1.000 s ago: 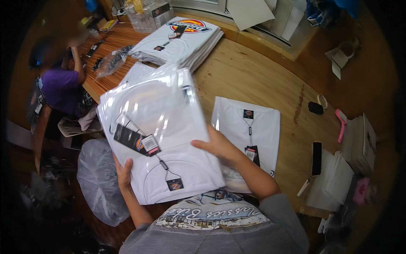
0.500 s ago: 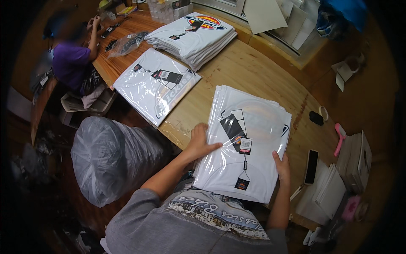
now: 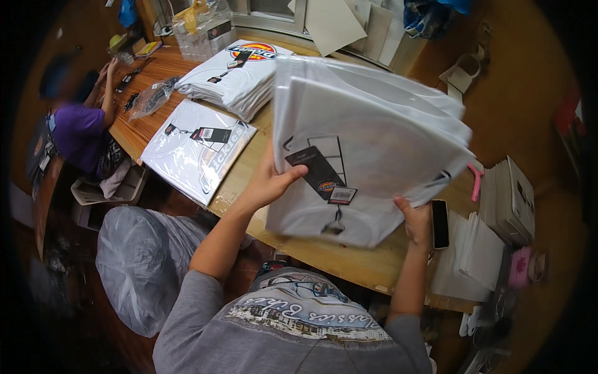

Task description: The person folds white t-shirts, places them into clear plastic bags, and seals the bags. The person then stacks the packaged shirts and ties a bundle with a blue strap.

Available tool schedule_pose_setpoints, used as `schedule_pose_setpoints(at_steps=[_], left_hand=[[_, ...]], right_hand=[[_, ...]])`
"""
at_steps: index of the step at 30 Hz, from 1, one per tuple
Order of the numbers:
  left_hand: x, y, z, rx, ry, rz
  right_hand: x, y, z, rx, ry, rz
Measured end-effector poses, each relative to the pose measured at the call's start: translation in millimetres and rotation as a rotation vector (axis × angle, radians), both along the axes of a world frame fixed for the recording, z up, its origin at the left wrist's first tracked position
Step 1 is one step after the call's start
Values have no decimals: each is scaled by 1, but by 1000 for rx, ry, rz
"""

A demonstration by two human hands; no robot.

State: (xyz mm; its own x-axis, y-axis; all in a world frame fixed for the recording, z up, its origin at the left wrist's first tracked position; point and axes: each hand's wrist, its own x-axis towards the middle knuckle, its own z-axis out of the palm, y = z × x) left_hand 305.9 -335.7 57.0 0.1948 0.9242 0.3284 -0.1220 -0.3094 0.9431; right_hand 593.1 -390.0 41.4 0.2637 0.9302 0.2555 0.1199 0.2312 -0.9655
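Observation:
Between my two hands a stack of folded white T-shirts in clear plastic bags [image 3: 386, 168] is raised off the table and tilted. A black hang tag [image 3: 314, 168] and a smaller white label lie on its top shirt. My left hand [image 3: 271, 181] grips the stack's left edge, thumb on top and the other fingers hidden behind. At the lower right edge my right hand [image 3: 416, 223] holds it, also thumb on top. Left of the stack, a bagged white T-shirt [image 3: 187, 146] lies flat on the table. A pile of folded white T-shirts [image 3: 227, 87] sits behind it.
A phone [image 3: 440, 224], white sheets [image 3: 470, 255] and a pink-handled tool [image 3: 476, 181] are on the right of the wooden table [image 3: 324, 252]. A stuffed grey plastic bag [image 3: 134, 268] stands at left. Beyond it sits a person in purple [image 3: 78, 137].
Both hands have lifted the stack of bagged T-shirts up and away from me, and its far edges now fan apart. The view has shifted to the right.

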Motion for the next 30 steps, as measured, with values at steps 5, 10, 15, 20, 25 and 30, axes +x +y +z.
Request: schedule_pose_setpoints(at_steps=[5, 10, 15, 20, 25, 30], left_hand=[[-13, -3, 11, -117, 133, -173], [-17, 3, -14, 30, 192, -130], [-19, 8, -16, -13, 204, -141], [-18, 22, -31, -87, 391, -202], [-3, 26, -55, 43, 101, -97], [7, 25, -27, -64, 151, -39]], right_hand=[[17, -13, -4, -100, -145, 14], [45, -9, -50, 255, -869, -40], [48, -12, -57, 23, -637, 101], [53, -9, -62, 111, -836, 79], [54, 3, -86, 39, -674, -25], [19, -2, -24, -20, -187, -58]])
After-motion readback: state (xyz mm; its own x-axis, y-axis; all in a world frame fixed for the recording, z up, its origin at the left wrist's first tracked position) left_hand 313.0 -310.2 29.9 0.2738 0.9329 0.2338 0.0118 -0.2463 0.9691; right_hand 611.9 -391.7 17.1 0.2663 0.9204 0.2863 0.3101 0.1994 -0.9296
